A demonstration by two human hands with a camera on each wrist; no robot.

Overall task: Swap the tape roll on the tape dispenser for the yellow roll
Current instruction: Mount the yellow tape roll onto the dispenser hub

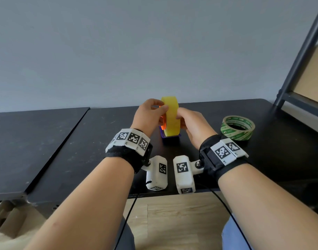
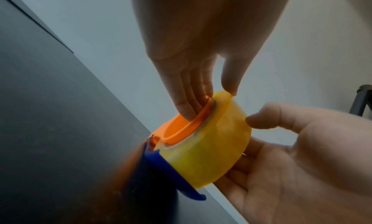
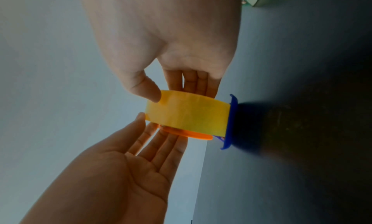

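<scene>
The yellow roll [image 1: 170, 118] stands on edge in the blue dispenser [image 1: 170, 140] at mid-table, around the orange hub [image 2: 177, 128]. My left hand [image 1: 159, 110] is on its left side. Its straight fingers [image 2: 187, 106] press into the hub and its thumb touches the roll's rim. From the right, my right hand [image 1: 179, 114] holds the roll [image 3: 187, 114], thumb [image 3: 149, 92] on the outer band and fingers behind the far face. The dispenser's base [image 3: 231, 120] rests on the table.
A green-printed tape roll [image 1: 237, 128] lies flat on the black table [image 1: 100, 141] to the right of my right hand. A dark shelf frame [image 1: 298, 60] rises at the far right. A second tabletop [image 1: 28, 141] adjoins on the left. The wall is close behind.
</scene>
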